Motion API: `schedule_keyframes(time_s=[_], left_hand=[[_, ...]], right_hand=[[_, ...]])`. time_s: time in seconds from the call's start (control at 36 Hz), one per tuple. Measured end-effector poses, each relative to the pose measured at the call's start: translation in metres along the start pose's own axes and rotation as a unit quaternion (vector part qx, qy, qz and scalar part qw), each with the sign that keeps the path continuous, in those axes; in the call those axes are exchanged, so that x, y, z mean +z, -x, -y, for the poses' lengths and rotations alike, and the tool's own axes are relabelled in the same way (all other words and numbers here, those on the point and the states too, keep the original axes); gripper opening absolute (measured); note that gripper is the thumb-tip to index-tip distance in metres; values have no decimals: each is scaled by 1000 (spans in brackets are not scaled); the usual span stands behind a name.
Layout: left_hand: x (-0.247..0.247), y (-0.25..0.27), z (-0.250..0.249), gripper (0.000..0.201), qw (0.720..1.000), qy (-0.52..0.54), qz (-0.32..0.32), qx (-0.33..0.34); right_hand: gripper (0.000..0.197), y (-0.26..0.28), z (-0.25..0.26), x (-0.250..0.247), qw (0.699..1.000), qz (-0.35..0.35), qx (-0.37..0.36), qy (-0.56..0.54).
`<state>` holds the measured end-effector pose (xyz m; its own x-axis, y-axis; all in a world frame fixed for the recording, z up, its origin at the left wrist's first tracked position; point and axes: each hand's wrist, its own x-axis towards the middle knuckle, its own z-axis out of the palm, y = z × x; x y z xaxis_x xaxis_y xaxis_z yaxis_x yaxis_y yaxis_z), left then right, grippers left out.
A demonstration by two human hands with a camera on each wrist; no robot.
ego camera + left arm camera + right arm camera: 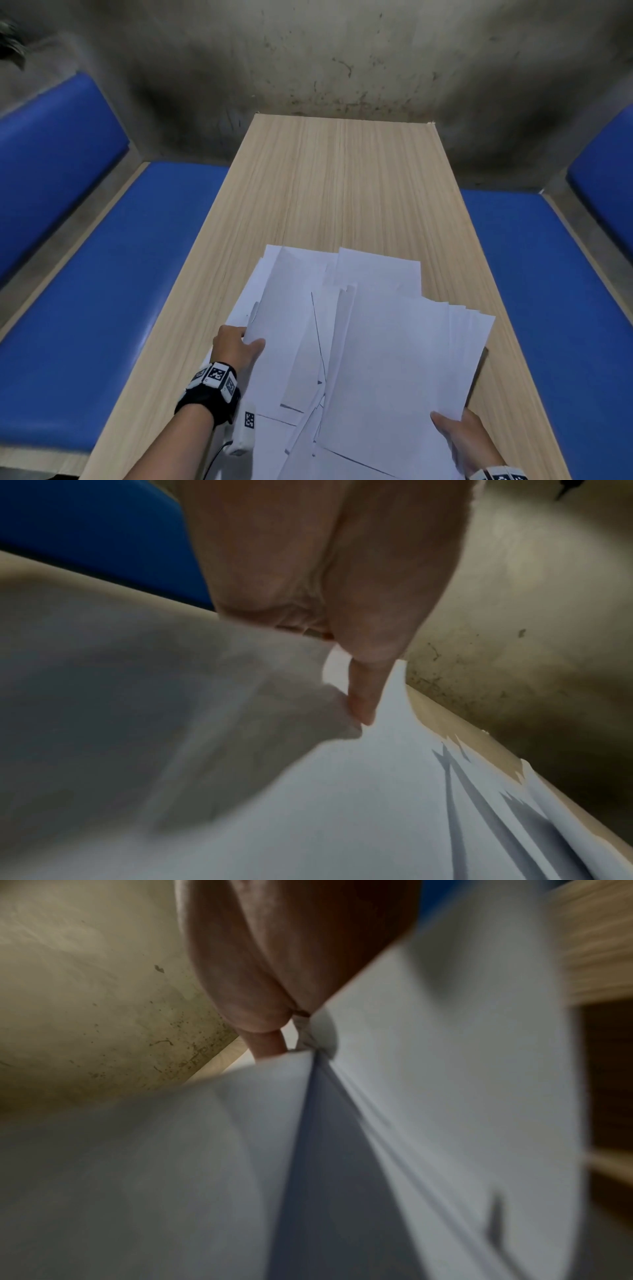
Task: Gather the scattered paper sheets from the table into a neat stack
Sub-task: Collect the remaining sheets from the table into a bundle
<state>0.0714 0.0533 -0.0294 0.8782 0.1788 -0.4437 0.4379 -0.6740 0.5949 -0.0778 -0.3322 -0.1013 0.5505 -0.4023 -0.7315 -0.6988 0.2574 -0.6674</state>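
Several white paper sheets (359,342) lie fanned and overlapping on the near half of the light wooden table (342,188). My left hand (239,346) pinches the left edge of the left sheets, thumb on top, fingers tucked under. In the left wrist view the left hand (359,696) has its thumb pressed on the paper sheets (342,804). My right hand (459,435) grips the near right corner of a thicker, slightly lifted bundle. In the right wrist view the right hand (267,1031) is seen holding the blurred paper sheets (445,1069), fingers hidden beneath them.
Blue padded benches run along both sides of the table, left bench (102,274) and right bench (548,291). A stained concrete wall (342,61) rises at the far end. The far half of the tabletop holds no paper.
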Motion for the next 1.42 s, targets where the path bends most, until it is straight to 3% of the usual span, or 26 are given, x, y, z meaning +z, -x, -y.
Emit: schedule_keyframes(time_s=[0.08, 0.22, 0.36, 0.39, 0.44, 0.47, 0.56, 0.64, 0.75, 0.83, 0.97, 1.17, 1.36, 1.42], left_hand=[[5, 4, -7, 20, 1000, 26, -3, -7], [1, 5, -3, 14, 997, 33, -65, 15], [-17, 10, 4, 51, 990, 119, -80, 7], [-22, 10, 8, 50, 991, 117, -64, -2], [-34, 9, 15, 21, 992, 119, -38, -3], [-40, 12, 17, 7, 993, 108, -36, 7], [-55, 26, 9, 20, 993, 66, -62, 69], [-77, 46, -7, 16, 986, 34, -98, 132], [-105, 65, -26, 7, 971, 38, -139, 193], [-126, 76, -44, 27, 960, 118, -143, 210], [-142, 84, -74, 27, 935, 258, -108, 220], [-77, 63, -84, 47, 915, 377, 15, 141], [29, 63, -68, 53, 907, 407, 104, 21], [59, 51, -46, 60, 924, 366, 114, 12]], right_hand=[[47, 2, 2, 0, 1000, 6, -5, -5], [44, 7, 4, 0, 1000, 18, -18, -18], [41, 11, 8, 0, 999, 22, -30, -13], [41, 12, 9, 0, 999, 23, -31, -13], [40, 16, 12, 1, 999, 28, -33, -9], [40, 18, 13, 1, 999, 32, -36, -8], [35, 24, 21, 1, 998, 52, -40, -12], [24, 34, 33, 3, 995, 80, -48, -25], [24, 42, 46, 8, 992, 108, -61, -25], [25, 41, 48, 10, 993, 102, -63, -16], [27, 39, 47, 14, 993, 91, -67, 18], [30, 38, 43, 16, 995, 90, -47, 17], [42, 33, 36, 17, 997, 72, -14, -10], [43, 30, 33, 16, 998, 66, -5, -4]])
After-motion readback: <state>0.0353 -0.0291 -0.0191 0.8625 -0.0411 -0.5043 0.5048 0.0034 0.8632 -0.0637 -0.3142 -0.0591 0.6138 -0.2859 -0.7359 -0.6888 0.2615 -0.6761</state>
